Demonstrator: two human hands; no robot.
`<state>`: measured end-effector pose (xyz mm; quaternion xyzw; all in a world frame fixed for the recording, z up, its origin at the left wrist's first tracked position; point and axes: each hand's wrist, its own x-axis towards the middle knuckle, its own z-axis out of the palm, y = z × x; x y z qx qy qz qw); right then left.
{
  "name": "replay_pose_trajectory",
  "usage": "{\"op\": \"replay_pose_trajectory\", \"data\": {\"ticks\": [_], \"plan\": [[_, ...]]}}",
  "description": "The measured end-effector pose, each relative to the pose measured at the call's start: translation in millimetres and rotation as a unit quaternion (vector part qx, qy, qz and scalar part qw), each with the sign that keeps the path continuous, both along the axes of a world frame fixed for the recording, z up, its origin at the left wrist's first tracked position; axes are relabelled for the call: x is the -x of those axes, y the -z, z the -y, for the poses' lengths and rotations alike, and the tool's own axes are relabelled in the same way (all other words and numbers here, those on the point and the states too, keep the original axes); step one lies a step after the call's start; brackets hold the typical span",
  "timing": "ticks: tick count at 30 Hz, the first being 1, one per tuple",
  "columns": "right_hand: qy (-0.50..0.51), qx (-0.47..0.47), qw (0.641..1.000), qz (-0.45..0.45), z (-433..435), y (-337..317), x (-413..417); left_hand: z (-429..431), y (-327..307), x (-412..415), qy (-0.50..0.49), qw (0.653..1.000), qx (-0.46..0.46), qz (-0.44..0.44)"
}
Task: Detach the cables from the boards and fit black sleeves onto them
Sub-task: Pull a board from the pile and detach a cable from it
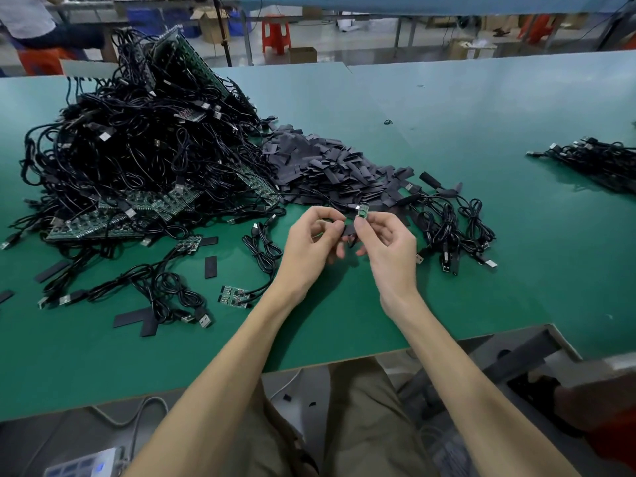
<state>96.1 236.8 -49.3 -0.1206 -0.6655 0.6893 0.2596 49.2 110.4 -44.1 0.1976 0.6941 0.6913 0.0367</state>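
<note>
Above the green table (pixel 464 235), my right hand (pixel 385 242) pinches a small green circuit board (pixel 362 212) between thumb and forefinger. My left hand (pixel 316 232) pinches a flat black sleeve (pixel 349 231) just below that board. A big tangle of black cables and green boards (pixel 137 156) fills the table's left. Right of it lies a heap of black sleeves (pixel 327 166). Coiled cables with sleeved ends (pixel 454 222) lie just right of my hands.
Loose cables with small boards (pixel 234 293) and stray sleeves (pixel 210 266) lie at the near left. Another bundle of cables (pixel 592 160) sits at the far right. Red stools (pixel 275 32), boxes and a person stand beyond the table.
</note>
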Motion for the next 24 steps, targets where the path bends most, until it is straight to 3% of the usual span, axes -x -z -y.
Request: {"op": "replay_pose_trajectory", "data": {"ticks": [11,24], "plan": [[0.009,0.03,1.0,0.005,-2.8,5.5,-0.3,3.1,0.4,-5.8,0.044,0.999,-0.026,0.001],[-0.061,0.015,0.998,-0.008,0.5,-0.5,-2.5,9.9,1.8,-1.6,0.0,0.994,-0.092,0.054]]}}
